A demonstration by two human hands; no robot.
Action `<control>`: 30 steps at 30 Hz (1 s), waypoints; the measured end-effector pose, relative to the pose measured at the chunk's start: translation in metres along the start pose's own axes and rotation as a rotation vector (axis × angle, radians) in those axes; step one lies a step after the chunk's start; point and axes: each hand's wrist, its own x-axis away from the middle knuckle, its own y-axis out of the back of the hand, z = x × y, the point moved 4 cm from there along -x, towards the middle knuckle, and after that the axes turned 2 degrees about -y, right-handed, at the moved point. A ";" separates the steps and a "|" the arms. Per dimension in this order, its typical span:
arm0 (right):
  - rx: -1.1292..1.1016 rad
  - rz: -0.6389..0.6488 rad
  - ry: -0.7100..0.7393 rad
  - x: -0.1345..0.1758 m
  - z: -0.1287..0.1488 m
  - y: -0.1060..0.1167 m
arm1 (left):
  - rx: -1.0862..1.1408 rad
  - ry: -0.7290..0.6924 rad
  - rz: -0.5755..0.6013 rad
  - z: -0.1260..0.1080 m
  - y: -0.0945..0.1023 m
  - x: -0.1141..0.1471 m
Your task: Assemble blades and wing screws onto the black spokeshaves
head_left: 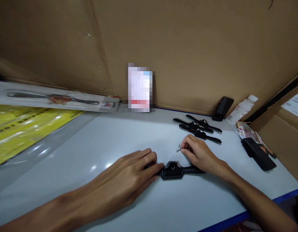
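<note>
A black spokeshave (172, 170) lies on the white table in front of me, its metal blade plate showing at the back of the body. My left hand (136, 172) is closed on its left handle, the fingertips reaching up to the body. Between thumb and forefinger, my right hand (196, 149) pinches a small silver screw (178, 148), held above and behind the spokeshave. The right handle runs partly under my right hand. Behind that hand lie three more black spokeshaves (199, 132), close together.
A black phone (223, 109) leans at the back right beside a plastic bottle (242, 109). A black case-like object (258, 154) sits nearer, by a cardboard box (281, 125). Packaged tools (54, 98) and yellow plastic-wrapped packaging (25, 129) lie left. Cardboard (187, 54) walls the back.
</note>
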 end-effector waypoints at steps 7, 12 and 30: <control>-0.084 0.010 -0.011 -0.006 -0.001 0.000 | -0.007 -0.007 -0.024 -0.001 0.002 -0.002; -0.053 -0.013 -0.021 -0.003 0.000 0.003 | -0.059 -0.048 -0.052 -0.001 0.002 0.000; -0.168 -0.094 -0.100 -0.002 -0.008 0.005 | -0.088 -0.078 -0.052 -0.003 0.007 0.000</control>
